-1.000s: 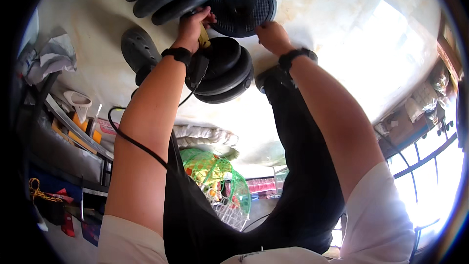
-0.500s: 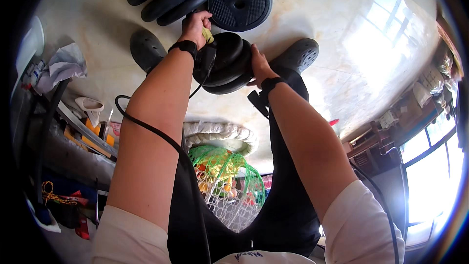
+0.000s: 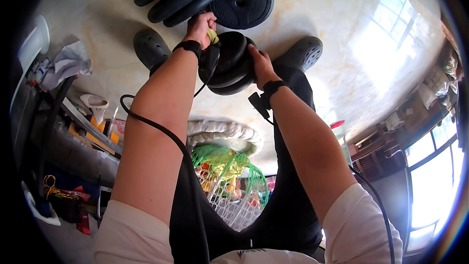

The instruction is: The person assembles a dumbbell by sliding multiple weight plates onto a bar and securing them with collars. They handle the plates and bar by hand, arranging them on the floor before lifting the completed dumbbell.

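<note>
My left hand [image 3: 201, 28] is closed round the yellow-green grip [image 3: 212, 35] of what looks like a dumbbell. Close to the grip, a stack of round black weight plates [image 3: 229, 63] sits between my feet. From the right, my right hand [image 3: 262, 64] holds the edge of that stack, its other fingers partly hidden beside the plates. Beyond my left hand, more thick black plates [image 3: 183, 0] stand tilted side by side. A flat black plate [image 3: 243, 0] with a centre hole lies next to them on the floor.
Dark clogs [image 3: 150, 48] flank the plates on the pale glossy floor [image 3: 337, 34]. A green and white net [image 3: 232, 176] with colourful items sits between my legs, by a padded whitish ring [image 3: 249, 139]. A black cable [image 3: 163, 128] crosses my left forearm. Cluttered shelving [image 3: 90, 132] stands left.
The whole view has shifted slightly, so the plates and hands sit a little further right. My right fingers have moved slightly on the plates; the left hand keeps its hold.
</note>
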A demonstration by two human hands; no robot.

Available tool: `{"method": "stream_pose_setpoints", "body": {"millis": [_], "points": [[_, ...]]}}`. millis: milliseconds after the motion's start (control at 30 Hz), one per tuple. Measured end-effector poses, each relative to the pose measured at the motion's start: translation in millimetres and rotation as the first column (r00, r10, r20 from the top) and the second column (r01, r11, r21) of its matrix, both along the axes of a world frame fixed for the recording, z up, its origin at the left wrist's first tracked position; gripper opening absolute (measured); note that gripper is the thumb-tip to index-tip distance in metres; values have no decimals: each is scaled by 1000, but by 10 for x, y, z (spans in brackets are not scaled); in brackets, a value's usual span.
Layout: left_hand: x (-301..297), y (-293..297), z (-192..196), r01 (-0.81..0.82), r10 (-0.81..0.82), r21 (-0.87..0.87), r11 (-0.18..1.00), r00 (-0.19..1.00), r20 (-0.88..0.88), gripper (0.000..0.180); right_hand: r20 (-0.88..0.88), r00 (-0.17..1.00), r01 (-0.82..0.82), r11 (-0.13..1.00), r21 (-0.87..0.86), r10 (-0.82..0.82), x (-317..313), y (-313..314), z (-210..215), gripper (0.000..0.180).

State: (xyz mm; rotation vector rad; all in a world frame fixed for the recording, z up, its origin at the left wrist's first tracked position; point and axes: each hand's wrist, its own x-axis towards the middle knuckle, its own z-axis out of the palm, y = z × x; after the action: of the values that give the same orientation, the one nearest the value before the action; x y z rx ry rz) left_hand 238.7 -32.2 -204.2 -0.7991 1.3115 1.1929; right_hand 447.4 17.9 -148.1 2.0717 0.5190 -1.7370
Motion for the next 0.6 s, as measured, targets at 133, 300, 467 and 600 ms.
{"method": "stream_pose_setpoints", "body": {"millis": [133, 300, 467, 600], "points": [[-2, 74, 83, -7, 7, 4, 1000, 1000, 3, 29, -35, 999, 22, 999, -50, -24, -15, 68, 42, 75], [-10, 35, 89, 28, -28, 22, 999, 1000, 5, 29, -19, 1000, 10, 1000, -26, -10, -107, 81, 281, 84], [-28, 68, 178, 36, -36, 36, 999, 999, -6, 28, 87, 993, -84, 996, -5, 84, -138, 113, 379, 76], [-58, 73, 207, 65, -66, 40, 997, 997, 30, 28, 134, 948, -313, 923, 224, 289, 149, -5, 89, 71]]}}
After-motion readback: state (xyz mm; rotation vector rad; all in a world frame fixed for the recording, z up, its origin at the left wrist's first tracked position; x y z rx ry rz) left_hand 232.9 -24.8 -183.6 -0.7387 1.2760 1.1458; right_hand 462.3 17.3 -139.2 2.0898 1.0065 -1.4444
